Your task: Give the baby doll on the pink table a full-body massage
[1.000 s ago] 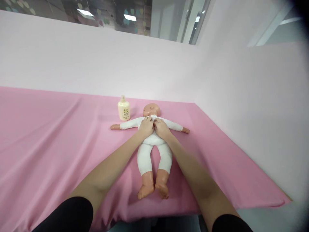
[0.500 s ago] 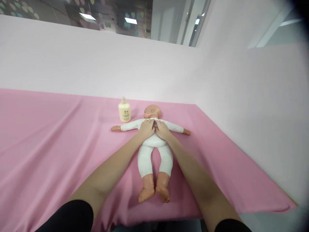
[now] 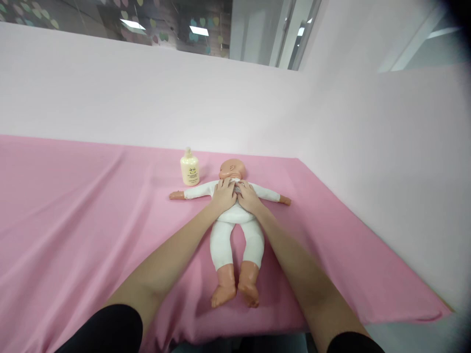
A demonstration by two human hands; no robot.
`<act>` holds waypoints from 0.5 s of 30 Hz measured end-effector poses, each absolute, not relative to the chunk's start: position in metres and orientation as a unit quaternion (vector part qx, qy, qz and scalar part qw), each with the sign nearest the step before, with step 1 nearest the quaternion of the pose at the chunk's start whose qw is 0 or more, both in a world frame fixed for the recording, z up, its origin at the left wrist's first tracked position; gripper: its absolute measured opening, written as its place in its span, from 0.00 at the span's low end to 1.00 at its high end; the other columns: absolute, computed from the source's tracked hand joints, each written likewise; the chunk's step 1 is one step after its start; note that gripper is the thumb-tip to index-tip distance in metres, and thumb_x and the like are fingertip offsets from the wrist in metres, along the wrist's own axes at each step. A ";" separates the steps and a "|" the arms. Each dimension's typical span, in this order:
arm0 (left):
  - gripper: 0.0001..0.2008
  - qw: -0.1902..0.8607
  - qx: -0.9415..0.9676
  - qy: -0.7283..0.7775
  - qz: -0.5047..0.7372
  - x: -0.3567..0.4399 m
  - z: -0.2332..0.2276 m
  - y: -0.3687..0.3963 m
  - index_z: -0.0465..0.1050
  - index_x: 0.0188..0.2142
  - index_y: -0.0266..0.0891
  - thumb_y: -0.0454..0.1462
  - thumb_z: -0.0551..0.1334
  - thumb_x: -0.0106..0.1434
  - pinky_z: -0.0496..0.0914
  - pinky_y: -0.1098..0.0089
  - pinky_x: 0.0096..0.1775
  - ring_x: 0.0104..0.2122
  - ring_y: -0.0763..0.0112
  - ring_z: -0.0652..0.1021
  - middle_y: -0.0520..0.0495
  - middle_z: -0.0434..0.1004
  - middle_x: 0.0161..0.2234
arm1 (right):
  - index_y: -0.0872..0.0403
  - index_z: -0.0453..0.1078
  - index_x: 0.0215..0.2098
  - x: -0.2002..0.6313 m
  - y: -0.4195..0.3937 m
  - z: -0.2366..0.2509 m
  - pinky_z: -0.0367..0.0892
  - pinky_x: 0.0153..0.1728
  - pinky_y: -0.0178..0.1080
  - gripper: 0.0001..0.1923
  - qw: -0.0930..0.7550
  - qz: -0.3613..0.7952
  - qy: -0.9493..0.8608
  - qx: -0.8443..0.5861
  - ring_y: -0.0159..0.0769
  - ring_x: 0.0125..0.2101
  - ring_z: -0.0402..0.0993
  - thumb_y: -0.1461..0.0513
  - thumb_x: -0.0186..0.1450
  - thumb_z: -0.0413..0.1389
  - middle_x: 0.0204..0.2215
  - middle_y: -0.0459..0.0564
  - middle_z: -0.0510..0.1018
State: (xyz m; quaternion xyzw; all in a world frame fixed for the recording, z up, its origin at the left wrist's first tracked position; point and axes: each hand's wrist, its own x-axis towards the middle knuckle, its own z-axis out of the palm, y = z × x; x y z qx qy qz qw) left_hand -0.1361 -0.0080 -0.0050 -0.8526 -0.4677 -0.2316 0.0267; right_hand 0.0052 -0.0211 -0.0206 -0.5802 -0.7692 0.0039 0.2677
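Observation:
A baby doll (image 3: 235, 235) in a white bodysuit lies on its back on the pink cloth (image 3: 91, 215), arms spread, bare feet toward me. My left hand (image 3: 223, 195) and my right hand (image 3: 248, 197) rest side by side on the doll's chest, just below its neck. Their fingertips pinch the suit's fabric at the collar, where a small grey gap shows between them. The doll's head (image 3: 231, 169) is turned to the left.
A cream lotion bottle (image 3: 190, 168) stands upright just left of the doll's head. Pale pink walls (image 3: 368, 147) close the table at the back and right. The cloth's near edge drops off right below the doll's feet.
Both hands stayed on the doll's chest; the fingers shifted slightly up toward the collar and parted the fabric a little. The view tilted slightly.

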 end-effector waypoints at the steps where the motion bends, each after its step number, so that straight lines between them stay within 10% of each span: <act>1: 0.21 0.026 -0.854 -0.465 -0.233 -0.136 -0.005 -0.008 0.62 0.55 0.38 0.36 0.53 0.62 0.62 0.56 0.52 0.53 0.53 0.64 0.41 0.62 0.57 | 0.57 0.60 0.56 0.006 -0.021 -0.021 0.56 0.55 0.47 0.24 0.272 0.005 -0.769 -0.579 0.44 0.54 0.60 0.68 0.62 0.44 0.56 0.58 0.63; 15: 0.20 -0.004 -0.855 -0.456 -0.249 -0.140 -0.003 -0.004 0.63 0.53 0.37 0.36 0.55 0.61 0.64 0.58 0.50 0.51 0.57 0.67 0.42 0.69 0.50 | 0.58 0.58 0.57 0.006 -0.023 -0.017 0.55 0.56 0.44 0.24 0.297 0.016 -0.768 -0.567 0.41 0.55 0.60 0.68 0.62 0.45 0.54 0.57 0.67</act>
